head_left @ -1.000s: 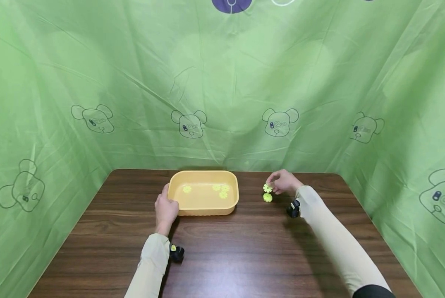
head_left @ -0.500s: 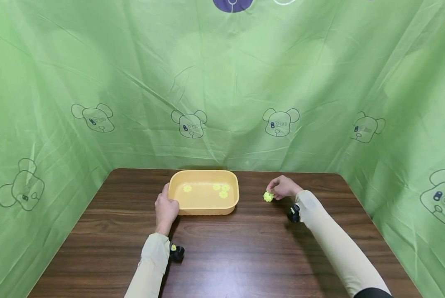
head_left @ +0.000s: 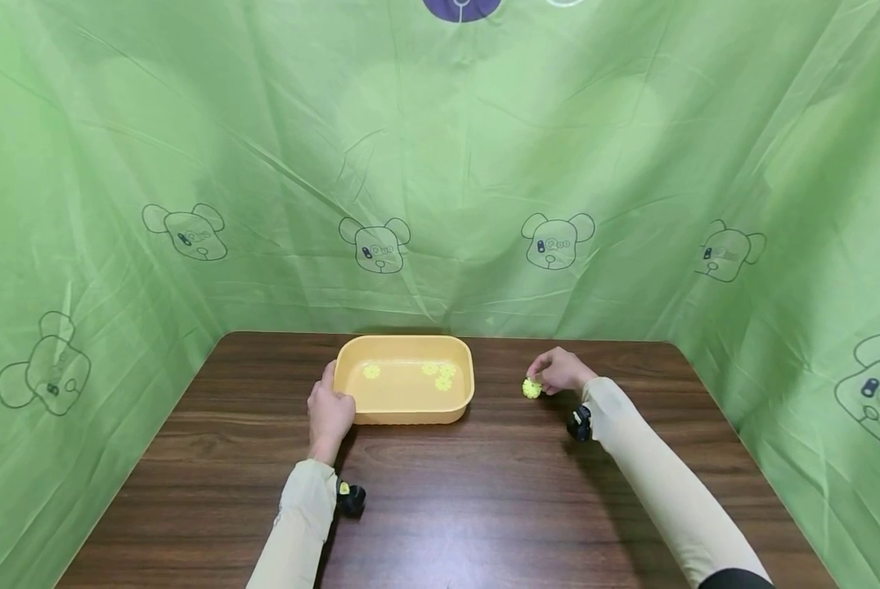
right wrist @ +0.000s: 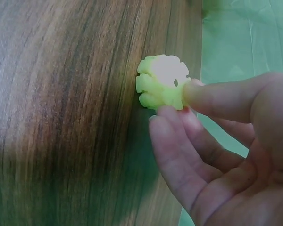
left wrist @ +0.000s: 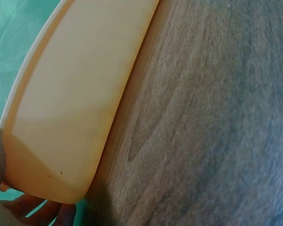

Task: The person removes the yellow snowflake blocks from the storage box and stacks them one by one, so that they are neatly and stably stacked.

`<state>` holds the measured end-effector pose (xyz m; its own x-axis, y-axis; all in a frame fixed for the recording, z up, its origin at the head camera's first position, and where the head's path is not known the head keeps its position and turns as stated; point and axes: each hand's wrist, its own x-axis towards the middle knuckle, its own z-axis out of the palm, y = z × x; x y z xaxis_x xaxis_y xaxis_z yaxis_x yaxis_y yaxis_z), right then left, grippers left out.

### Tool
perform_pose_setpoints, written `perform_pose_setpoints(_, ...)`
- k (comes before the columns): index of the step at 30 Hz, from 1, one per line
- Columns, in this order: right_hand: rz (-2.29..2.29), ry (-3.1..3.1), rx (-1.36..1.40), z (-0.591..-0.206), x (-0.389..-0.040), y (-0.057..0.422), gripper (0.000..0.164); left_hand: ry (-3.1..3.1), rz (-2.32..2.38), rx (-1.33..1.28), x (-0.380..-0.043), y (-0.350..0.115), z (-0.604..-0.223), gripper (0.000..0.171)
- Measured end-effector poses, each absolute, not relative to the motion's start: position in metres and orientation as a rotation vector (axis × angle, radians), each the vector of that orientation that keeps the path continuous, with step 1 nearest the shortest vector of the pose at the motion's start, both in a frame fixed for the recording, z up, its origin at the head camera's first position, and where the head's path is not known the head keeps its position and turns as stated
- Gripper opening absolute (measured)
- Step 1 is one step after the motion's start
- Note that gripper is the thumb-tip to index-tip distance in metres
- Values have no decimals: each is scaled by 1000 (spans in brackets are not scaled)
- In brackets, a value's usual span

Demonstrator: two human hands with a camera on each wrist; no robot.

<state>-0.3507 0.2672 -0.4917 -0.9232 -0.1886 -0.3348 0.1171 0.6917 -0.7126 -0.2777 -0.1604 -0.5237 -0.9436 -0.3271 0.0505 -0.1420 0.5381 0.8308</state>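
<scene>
Green cloth hangs behind the table. Left hand grips the left end of the tray; right hand pinches a flower by its rim, to the right of the tray and apart from it. Whether the flower is one piece or two stacked cannot be told. Risk: a pinch at the edge only may let the flower twist or slip; an uneven pull on the tray could shift the other flowers inside. Flower orientation: broad face towards the right wrist view, no evident long axis. Tray long axis: left to right across the table
</scene>
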Motion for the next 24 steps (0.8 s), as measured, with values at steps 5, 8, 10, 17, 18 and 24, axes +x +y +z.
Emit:
perform_pose_setpoints(5,-1089,2531,-43,-492,-350,266,13,-2574,-1356,389,-279,-160,-523,71)
perform_pose_setpoints(8,-1086,2530,-33,-493,-349,266,14,-2576,-1359,391,-279,-160,-524,71)
perform_pose_setpoints(10,-1075,2530,-31,-494,-348,266,15,-2579,-1358,394,-279,-160,-524,71)
perform_pose_setpoints(17,-1046,2552,-39,-497,-347,266,16,-2586,-1356,405,-279,-160,-524,71)
perform_pose_setpoints(18,-1043,2555,-43,-497,-347,266,16,-2584,-1352,406,-279,-160,-523,71)
perform_pose_setpoints(24,-1025,2563,-64,-497,-346,264,16,-2574,-1334,394,-278,-161,-523,71)
